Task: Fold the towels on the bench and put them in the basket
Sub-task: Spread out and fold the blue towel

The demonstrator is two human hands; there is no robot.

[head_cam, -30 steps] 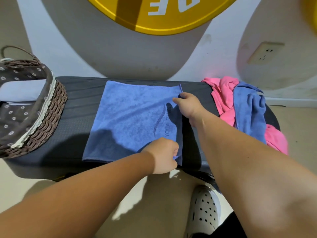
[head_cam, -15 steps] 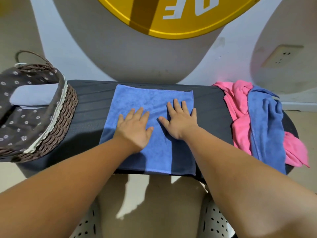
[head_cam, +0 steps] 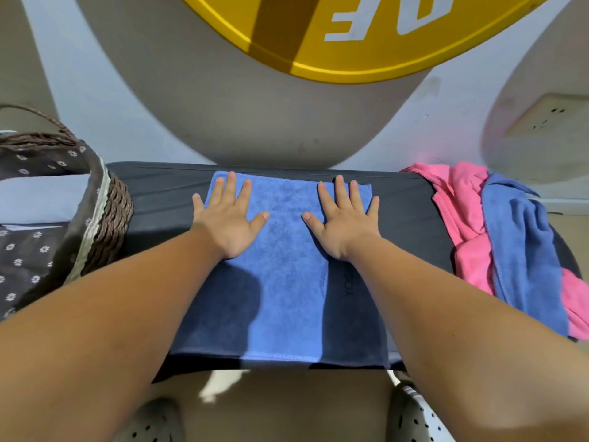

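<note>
A folded blue towel (head_cam: 288, 282) lies flat across the middle of the dark bench (head_cam: 159, 199). My left hand (head_cam: 228, 218) presses flat on its far left part, fingers spread and straight. My right hand (head_cam: 344, 221) presses flat on its far right part in the same way. At the left end of the bench stands a wicker basket (head_cam: 111, 215) with a dark flowered lining; a pale folded towel (head_cam: 41, 199) lies inside it. A pink towel (head_cam: 462, 218) and another blue towel (head_cam: 526, 250) lie crumpled together at the bench's right end.
A wall with a grey arch and a yellow sign (head_cam: 334, 36) rises right behind the bench. A wall socket (head_cam: 548, 118) sits at the far right. My two perforated clogs (head_cam: 417, 416) stand on the floor below the bench's front edge.
A second ago both hands pinched the towel's right edge. They then lay flat on the towel's middle and have since slid apart and away from me toward its far corners.
</note>
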